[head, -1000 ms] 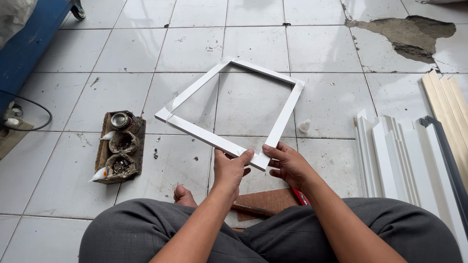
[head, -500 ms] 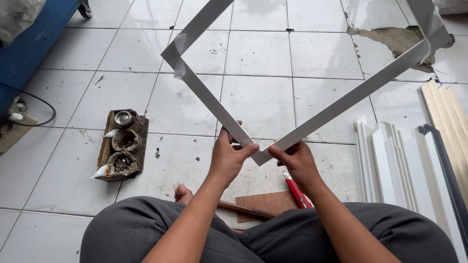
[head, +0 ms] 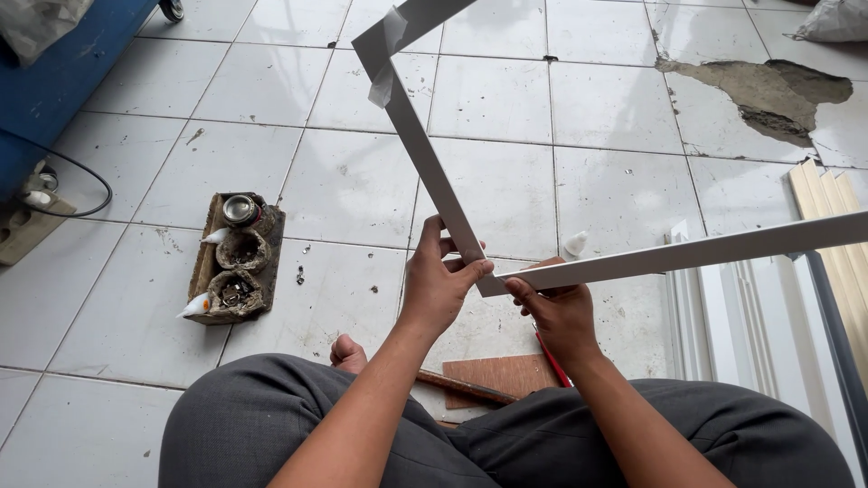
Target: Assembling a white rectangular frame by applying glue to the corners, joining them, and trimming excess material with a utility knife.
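Seen from above, sitting on a white tiled floor (head: 344, 190) with legs in grey trousers (head: 271, 425). Held up in front, off the floor, a white flat-strip frame of plastic or metal (head: 425, 154), tilted so that its near corner points down between the two hands. Left hand (head: 438, 285) grasping the left strip just above this corner, thumb on top and fingers wrapped behind. Right hand (head: 556, 312) grasping the right strip just beside the corner, fingers closed under it. At the upper corner, a piece of white tape (head: 387, 63) hanging loose.

On the left, lying on the floor, a dirty brown cardboard tray (head: 235, 262) with a small round tin and two crusted cups in it, and two small white tubes with orange ends at its left edge. Further left, a blue cloth-covered object (head: 54, 81) and a black cable (head: 86, 181). On the right, a stack of white profile strips (head: 723, 316) and beige ones behind. Below the hands, a brown wooden board (head: 502, 375) and a red tool (head: 550, 357) touching it. Far right, a broken patch of tile (head: 759, 90).
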